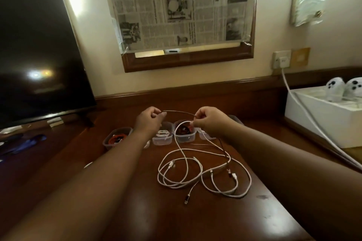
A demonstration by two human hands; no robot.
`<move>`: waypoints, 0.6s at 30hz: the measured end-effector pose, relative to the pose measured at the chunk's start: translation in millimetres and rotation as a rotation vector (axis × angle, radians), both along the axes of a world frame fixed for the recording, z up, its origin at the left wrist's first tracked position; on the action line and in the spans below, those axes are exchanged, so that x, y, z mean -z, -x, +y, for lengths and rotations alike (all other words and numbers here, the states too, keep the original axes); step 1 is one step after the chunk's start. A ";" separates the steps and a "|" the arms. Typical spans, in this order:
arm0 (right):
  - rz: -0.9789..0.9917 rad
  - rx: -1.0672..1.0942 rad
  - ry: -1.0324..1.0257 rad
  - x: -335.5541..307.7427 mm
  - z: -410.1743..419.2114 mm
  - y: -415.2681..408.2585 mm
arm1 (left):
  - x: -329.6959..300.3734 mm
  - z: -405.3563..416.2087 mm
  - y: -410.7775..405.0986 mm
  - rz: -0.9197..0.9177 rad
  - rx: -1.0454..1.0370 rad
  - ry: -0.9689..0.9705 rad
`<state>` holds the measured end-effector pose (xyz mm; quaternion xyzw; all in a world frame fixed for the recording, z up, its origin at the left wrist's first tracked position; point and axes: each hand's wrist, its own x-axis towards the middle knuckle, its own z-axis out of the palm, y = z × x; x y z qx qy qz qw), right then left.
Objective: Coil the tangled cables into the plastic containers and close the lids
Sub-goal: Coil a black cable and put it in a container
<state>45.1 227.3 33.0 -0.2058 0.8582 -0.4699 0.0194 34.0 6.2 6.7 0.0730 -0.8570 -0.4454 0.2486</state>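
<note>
My left hand (149, 120) and my right hand (210, 122) are raised over the wooden table (195, 217), each pinching one end of a short stretch of dark cable (178, 112) that arcs between them. My right hand also pinches a white cable (181, 147) that drops to a tangle of white cables (201, 174) on the table. The dark cable runs down from my right hand through the tangle to a plug (187, 197). Behind my hands stand small clear plastic containers without lids: one with an orange cable (116, 138), one with a white cable (162, 136), one with dark-red contents (185, 133).
A black TV screen (39, 55) stands at the left. A white box (325, 115) with two plush toys sits at the right, and a thick white cord (305, 113) runs over it from a wall socket (282, 60). A newspaper-covered frame hangs on the wall.
</note>
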 end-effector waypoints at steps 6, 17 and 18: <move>-0.006 0.027 0.006 4.3 10.2 -1.9 | -50.6 44.9 -11.1 0.193 0.040 -0.097; -0.037 -0.011 0.168 -8.4 0.8 24.6 | -55.7 68.2 -12.4 0.194 0.300 -0.263; -0.023 0.000 0.165 -8.9 0.6 27.0 | -52.2 67.2 -11.0 0.198 0.310 -0.293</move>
